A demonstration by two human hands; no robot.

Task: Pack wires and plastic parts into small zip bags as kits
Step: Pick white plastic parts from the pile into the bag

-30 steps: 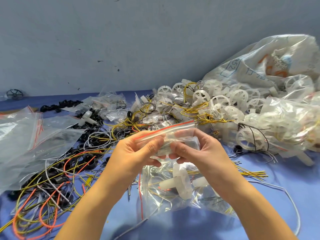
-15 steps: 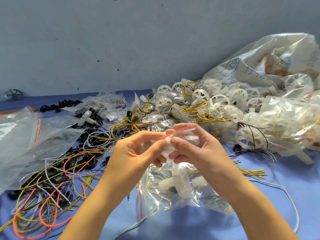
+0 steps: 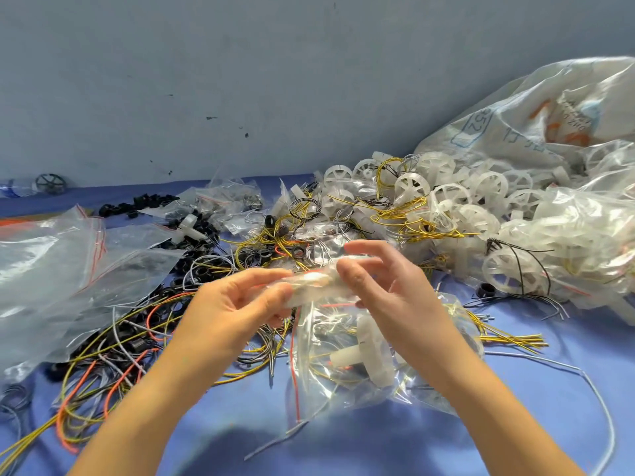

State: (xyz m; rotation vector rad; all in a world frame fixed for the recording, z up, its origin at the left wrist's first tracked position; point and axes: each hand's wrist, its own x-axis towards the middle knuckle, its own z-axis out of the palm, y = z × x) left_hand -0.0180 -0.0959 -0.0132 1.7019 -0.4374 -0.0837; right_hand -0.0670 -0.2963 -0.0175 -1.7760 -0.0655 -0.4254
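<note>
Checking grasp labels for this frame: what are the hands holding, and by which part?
A small zip bag, bunched up and blurred. The left hand pinches its left end; the right hand holds its right end between thumb and fingers.
</note>
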